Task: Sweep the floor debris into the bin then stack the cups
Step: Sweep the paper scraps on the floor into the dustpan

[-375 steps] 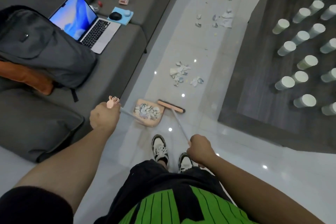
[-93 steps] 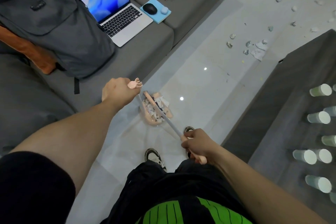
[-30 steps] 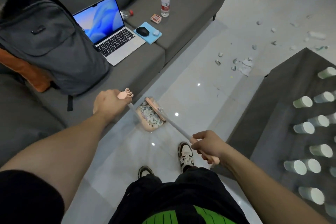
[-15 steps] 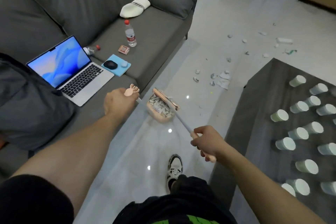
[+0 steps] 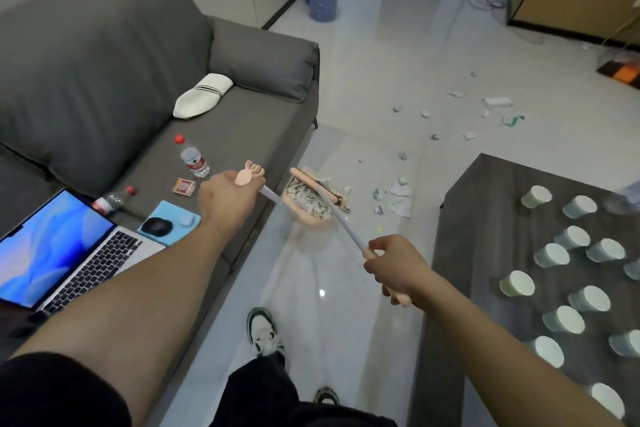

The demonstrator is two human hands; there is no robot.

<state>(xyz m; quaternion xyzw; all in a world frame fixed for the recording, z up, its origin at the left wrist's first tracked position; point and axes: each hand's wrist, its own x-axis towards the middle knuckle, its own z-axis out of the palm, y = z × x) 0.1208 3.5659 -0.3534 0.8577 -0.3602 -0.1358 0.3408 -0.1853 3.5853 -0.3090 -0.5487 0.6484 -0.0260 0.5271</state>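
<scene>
- The left hand (image 5: pixel 227 199) stays clenched around the top of the dustpan handle (image 5: pixel 250 174), whose pink comb-shaped end sticks out above the fist.
- The dustpan (image 5: pixel 306 204) is piled with torn scraps and now appears to hang clear of the floor, level with the front edge of the sofa (image 5: pixel 242 128) — a second ago it sat lower, close to the person's shoes.
- The right hand (image 5: pixel 394 267) is clenched around the pink grip of the broom (image 5: pixel 341 215), and the broom head (image 5: pixel 313 184) lies across the mouth of the pan, touching the heap, as it did half a second ago.
- The view has lifted from the floor at the feet to the room ahead, and one shoe (image 5: pixel 264 333) is stepped forward; I judge the person is carrying the load off to tip it out. No bin can be made out.
- More floor debris (image 5: pixel 394 196) lies just beyond the pan near the corner of the dark surface (image 5: pixel 485 218), with further bits (image 5: pixel 491 104) scattered well off toward the far floor, so sweeping is not finished.
- The paper cups (image 5: pixel 550 255) stand apart in rows on the surface, none stacked — that part has not begun.
</scene>
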